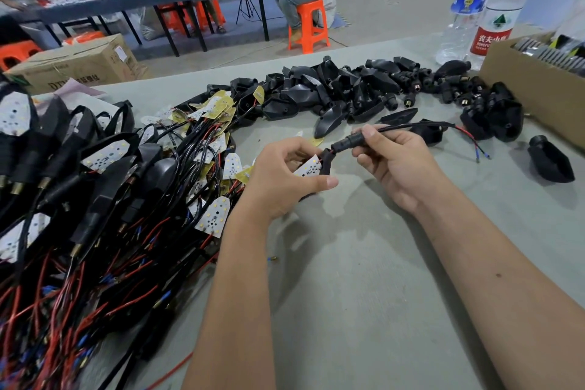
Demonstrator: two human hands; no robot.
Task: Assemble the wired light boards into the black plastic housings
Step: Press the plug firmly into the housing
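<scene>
grey table (364, 279) bears wired light boards (95, 215), black housings (348, 89), two bottles (474, 9), carton (538, 89).

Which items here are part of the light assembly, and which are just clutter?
Job: left hand holding light board in housing; right hand pinching its cable; empty housings pile; wired boards heap.
Lying about: two water bottles, cardboard box.

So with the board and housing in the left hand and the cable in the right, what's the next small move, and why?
Probably draw the cable further through with the right hand while the left hand seats the white light board into the black housing. The board still sits partly outside the housing's rim, and its red wire shows slack at the neck.
</scene>
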